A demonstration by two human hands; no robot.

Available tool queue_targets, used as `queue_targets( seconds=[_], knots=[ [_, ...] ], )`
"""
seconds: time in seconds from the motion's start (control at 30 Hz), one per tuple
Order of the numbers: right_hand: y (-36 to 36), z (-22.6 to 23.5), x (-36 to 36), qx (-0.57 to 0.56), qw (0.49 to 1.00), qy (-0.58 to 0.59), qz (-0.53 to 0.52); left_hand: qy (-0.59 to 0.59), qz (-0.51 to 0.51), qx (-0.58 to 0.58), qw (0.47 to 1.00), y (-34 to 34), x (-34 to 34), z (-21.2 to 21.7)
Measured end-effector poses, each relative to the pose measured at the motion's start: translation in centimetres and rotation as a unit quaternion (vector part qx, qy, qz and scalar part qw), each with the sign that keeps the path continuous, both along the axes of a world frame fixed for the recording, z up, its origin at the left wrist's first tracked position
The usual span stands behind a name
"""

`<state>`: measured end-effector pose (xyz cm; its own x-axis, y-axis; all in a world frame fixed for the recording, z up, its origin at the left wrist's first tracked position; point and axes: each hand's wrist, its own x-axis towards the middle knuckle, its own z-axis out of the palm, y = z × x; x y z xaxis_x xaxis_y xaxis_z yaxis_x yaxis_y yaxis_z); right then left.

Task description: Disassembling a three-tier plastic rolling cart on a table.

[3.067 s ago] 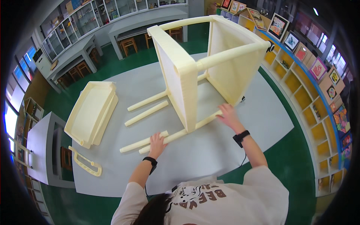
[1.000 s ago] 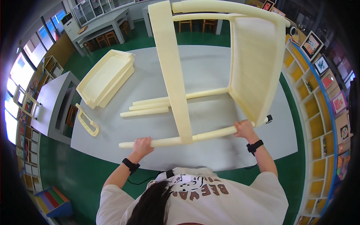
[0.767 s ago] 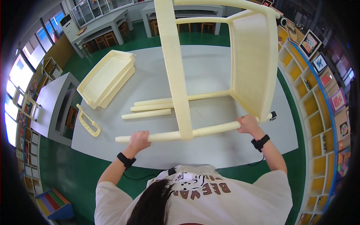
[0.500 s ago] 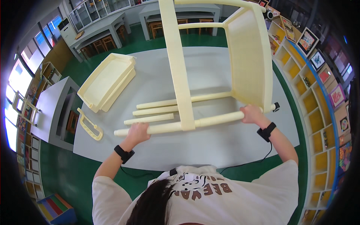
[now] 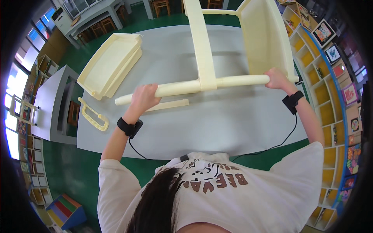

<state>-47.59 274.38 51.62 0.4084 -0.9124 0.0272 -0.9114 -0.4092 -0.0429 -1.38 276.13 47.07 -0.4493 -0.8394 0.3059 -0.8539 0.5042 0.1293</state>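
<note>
Grey mat (image 5: pixel 217 124) on green floor bears loose parts — a cream flat slat (image 5: pixel 168 105), stacked cream trays (image 5: pixel 110 64) — unfitted; left hand (image 5: pixel 143 98) and right hand (image 5: pixel 276 79) curl fingers around the partly built cream plastic frame's round rail (image 5: pixel 229 82), lifted above it

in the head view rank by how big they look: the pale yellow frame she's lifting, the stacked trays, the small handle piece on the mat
1. Pale yellow frame, though it is raised nearer the camera.
2. Stacked trays.
3. Handle piece, clearly smallest.
</note>
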Motion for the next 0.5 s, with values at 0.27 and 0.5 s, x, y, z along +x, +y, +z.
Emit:
queue_targets(
  seconds=[0.27,0.5],
  knots=[
    [-2.4,2.5,0.0,0.017,1.0,0.006,-0.002,-0.023,0.009,-0.005,1.0,-2.1,-0.3,3.0],
    [-3.1,3.6,0.5,0.025,0.999,0.032,0.009,0.014,-0.007,-0.005,1.0,-3.6,0.3,3.4]
  ],
)
